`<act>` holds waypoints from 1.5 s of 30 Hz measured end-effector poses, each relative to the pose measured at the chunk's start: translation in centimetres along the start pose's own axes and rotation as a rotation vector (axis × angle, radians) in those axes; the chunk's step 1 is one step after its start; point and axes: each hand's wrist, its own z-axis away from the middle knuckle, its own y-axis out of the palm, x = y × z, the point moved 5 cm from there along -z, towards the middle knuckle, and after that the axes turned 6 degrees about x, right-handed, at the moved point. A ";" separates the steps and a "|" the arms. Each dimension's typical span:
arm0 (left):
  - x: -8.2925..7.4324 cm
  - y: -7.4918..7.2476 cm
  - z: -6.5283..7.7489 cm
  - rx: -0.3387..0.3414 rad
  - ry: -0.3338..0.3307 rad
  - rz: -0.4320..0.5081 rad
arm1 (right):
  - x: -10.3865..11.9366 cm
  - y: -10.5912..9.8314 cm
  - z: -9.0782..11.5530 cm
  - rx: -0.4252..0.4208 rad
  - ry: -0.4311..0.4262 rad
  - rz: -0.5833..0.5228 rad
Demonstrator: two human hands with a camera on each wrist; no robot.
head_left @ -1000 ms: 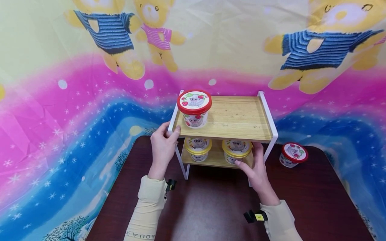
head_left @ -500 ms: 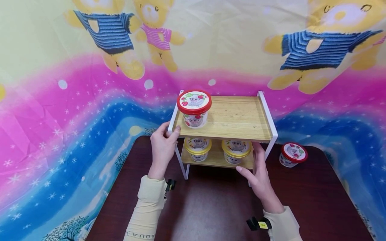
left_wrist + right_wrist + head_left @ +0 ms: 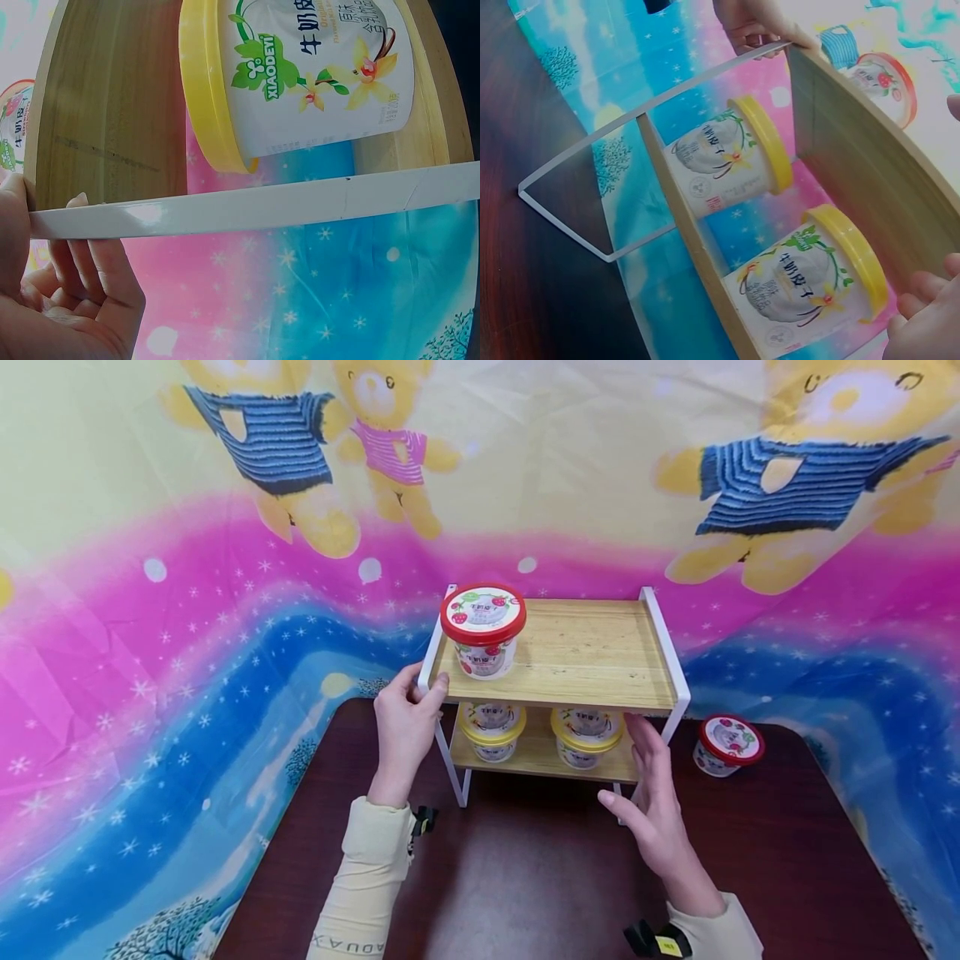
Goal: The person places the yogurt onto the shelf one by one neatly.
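My left hand (image 3: 406,727) grips the front left corner of a two-tier shelf (image 3: 600,647) with wooden boards and a white frame. Its thumb lies at the top board's edge, and its fingers curl round the white bar (image 3: 225,212). On the lower board stand two yellow-lidded tubs, a left one (image 3: 492,732) and a right one (image 3: 587,737). Close to the right tub, my right hand (image 3: 660,814) is apart from it, thumb and fingers spread, holding nothing. A red-lidded tub (image 3: 483,631) stands on the top board at the left.
Another red-lidded tub (image 3: 729,746) stands on the dark brown table (image 3: 517,868), right of the shelf. Behind the table hangs a colourful cloth (image 3: 225,585) printed with bears. The shelf's top board overhangs the yellow-lidded tubs.
My right hand has let go of the right yellow-lidded tub and drawn back toward me and to the right. The left hand and the shelf have stayed put.
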 end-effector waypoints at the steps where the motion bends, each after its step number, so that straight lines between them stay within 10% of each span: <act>1: 0.0 0.0 0.0 -0.001 0.001 0.000 | 0.2 0.0 0.1 0.000 -0.002 0.002; 45: -0.1 0.0 0.1 0.001 0.001 0.006 | 1.6 -4.1 0.8 -0.300 -0.352 -0.325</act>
